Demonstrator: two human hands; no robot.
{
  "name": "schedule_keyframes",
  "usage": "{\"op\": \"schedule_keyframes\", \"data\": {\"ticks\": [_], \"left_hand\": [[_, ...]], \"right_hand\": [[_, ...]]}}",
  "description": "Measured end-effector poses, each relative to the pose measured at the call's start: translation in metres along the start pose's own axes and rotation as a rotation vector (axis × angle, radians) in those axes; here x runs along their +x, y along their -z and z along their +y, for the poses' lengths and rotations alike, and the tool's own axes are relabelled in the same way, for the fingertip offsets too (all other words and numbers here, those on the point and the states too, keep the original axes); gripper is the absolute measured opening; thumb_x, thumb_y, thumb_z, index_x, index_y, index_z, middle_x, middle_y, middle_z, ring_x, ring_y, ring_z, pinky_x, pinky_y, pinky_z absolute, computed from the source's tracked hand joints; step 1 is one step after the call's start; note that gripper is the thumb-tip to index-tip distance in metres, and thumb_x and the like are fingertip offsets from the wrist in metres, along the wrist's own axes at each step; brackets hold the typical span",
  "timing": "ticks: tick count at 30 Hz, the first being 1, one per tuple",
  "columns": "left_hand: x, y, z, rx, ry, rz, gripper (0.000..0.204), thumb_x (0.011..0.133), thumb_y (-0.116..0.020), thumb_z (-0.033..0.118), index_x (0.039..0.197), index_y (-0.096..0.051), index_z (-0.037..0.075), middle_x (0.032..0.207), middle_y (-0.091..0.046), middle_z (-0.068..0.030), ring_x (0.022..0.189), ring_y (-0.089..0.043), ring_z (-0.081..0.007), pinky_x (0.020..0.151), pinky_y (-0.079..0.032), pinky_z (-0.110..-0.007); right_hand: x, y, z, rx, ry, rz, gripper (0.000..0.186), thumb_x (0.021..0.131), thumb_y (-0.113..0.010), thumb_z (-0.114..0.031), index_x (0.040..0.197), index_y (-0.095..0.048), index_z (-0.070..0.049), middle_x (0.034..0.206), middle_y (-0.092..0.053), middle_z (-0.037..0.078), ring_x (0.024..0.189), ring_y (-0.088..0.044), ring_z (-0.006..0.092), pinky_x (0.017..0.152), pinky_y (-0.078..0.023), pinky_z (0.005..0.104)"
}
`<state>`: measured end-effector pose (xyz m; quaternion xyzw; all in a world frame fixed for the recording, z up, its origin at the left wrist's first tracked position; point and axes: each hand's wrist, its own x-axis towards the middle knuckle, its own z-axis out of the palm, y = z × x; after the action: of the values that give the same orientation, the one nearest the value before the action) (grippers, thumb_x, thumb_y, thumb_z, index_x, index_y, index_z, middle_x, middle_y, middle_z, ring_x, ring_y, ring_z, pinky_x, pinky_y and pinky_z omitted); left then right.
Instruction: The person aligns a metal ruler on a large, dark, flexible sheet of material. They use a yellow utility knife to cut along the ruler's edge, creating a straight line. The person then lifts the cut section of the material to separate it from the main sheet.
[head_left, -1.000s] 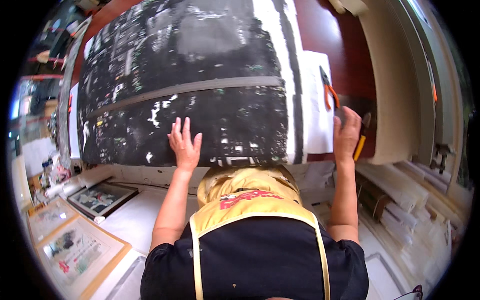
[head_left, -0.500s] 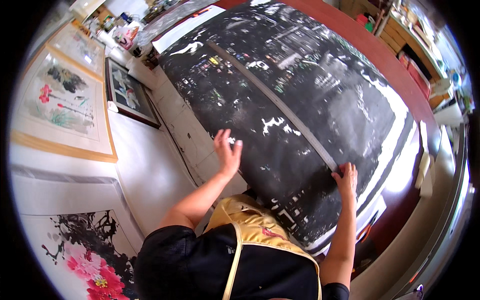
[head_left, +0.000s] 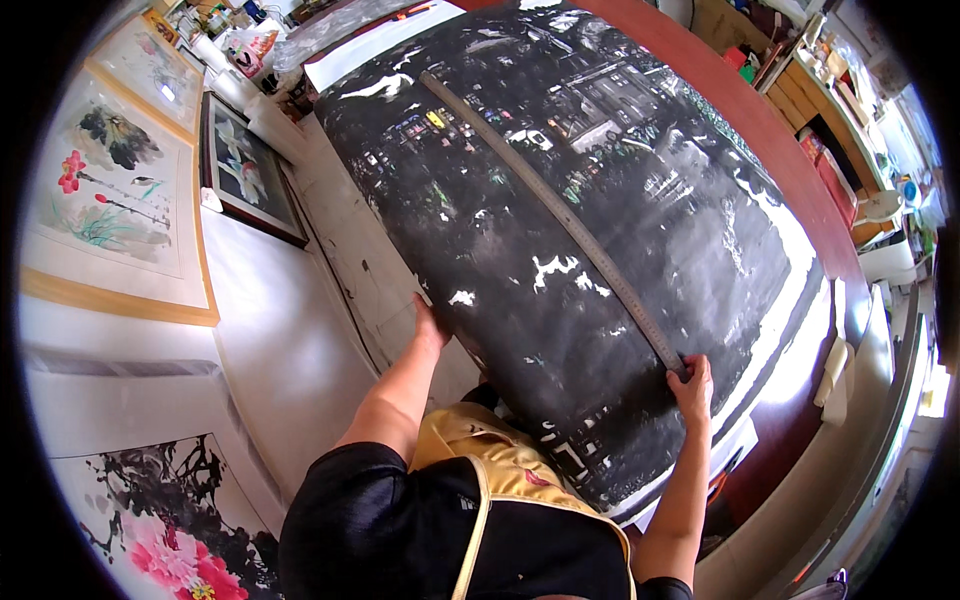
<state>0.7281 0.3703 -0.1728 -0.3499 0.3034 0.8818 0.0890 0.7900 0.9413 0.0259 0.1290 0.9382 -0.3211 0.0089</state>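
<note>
A large dark ink painting point(head_left: 520, 330), black and grey with white patches and small coloured flecks, lies spread over the table. Across it runs a long metal ruler point(head_left: 565, 212), slanting from the far left down to the near right. My right hand point(head_left: 692, 388) is closed on the ruler's near end, fingers pressed together. At the painting's left edge is my left hand point(head_left: 431, 325), touching the sheet's border. Most of its fingers are hidden, so whether it grips the edge does not show.
A reddish-brown table point(head_left: 800, 165) shows beyond the painting. On the left stand a framed lotus picture point(head_left: 120, 185), a dark-framed flower picture point(head_left: 250, 175) and a pink peony painting point(head_left: 180, 550). Cluttered wooden shelves point(head_left: 815, 110) stand at far right.
My left hand has come down and left from above the painting, fingers spread, to its left edge. My right hand stays at the ruler's near end, and the view has shifted slightly.
</note>
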Motion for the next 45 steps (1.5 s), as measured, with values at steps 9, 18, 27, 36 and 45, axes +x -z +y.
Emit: {"op": "schedule_keyframes", "data": {"ticks": [9, 18, 27, 36, 45], "left_hand": [[-0.067, -0.049, 0.044, -0.106, -0.279, -0.015, 0.057, 0.095, -0.072, 0.052, 0.136, -0.064, 0.014, 0.135, -0.069, -0.0047, 0.125, -0.062, -0.0267, 0.112, -0.045, -0.048], [-0.124, -0.109, 0.104, 0.159, -0.486, -0.100, 0.039, 0.098, -0.072, 0.031, 0.128, -0.067, 0.007, 0.122, -0.072, -0.0070, 0.113, -0.068, -0.0232, 0.100, -0.054, -0.041], [-0.123, -0.232, 0.151, 0.421, -0.657, -0.221, 0.025, 0.097, -0.074, 0.018, 0.116, -0.067, 0.003, 0.110, -0.071, -0.0051, 0.101, -0.066, -0.0144, 0.090, -0.052, -0.033], [-0.074, -0.408, 0.155, 0.765, -0.758, -0.408, 0.027, 0.096, -0.075, 0.023, 0.109, -0.071, 0.000, 0.102, -0.073, -0.0066, 0.088, -0.068, -0.0130, 0.078, -0.054, -0.030], [-0.021, -0.555, 0.140, 0.929, -0.881, -0.430, 0.029, 0.090, -0.074, 0.026, 0.098, -0.075, -0.001, 0.094, -0.076, -0.0076, 0.085, -0.069, -0.0176, 0.077, -0.053, -0.035]], "right_hand": [[0.004, 0.022, 0.023, 0.096, -0.069, 0.083, 0.035, 0.081, -0.082, -0.024, 0.085, -0.058, 0.002, 0.086, -0.047, 0.009, 0.077, -0.052, 0.0243, 0.071, -0.044, 0.0377], [0.041, 0.031, 0.047, -0.167, 0.029, 0.166, 0.060, 0.078, -0.088, -0.027, 0.130, -0.063, -0.007, 0.116, -0.059, 0.017, 0.109, -0.058, 0.0369, 0.098, -0.046, 0.0474], [-0.038, 0.050, 0.010, -0.115, 0.139, 0.054, 0.061, 0.085, -0.084, -0.035, 0.136, -0.064, -0.007, 0.125, -0.061, 0.017, 0.123, -0.057, 0.0374, 0.108, -0.044, 0.0492], [-0.134, 0.140, -0.071, 0.152, 0.037, -0.150, 0.107, 0.083, -0.058, -0.088, 0.145, -0.055, -0.001, 0.130, -0.060, 0.017, 0.125, -0.059, 0.0327, 0.105, -0.046, 0.0462], [-0.160, 0.201, -0.136, -0.312, 0.080, 0.128, 0.126, 0.061, -0.087, -0.073, 0.160, -0.037, -0.012, 0.152, -0.048, 0.020, 0.139, -0.049, 0.0422, 0.116, -0.040, 0.0556]]}}
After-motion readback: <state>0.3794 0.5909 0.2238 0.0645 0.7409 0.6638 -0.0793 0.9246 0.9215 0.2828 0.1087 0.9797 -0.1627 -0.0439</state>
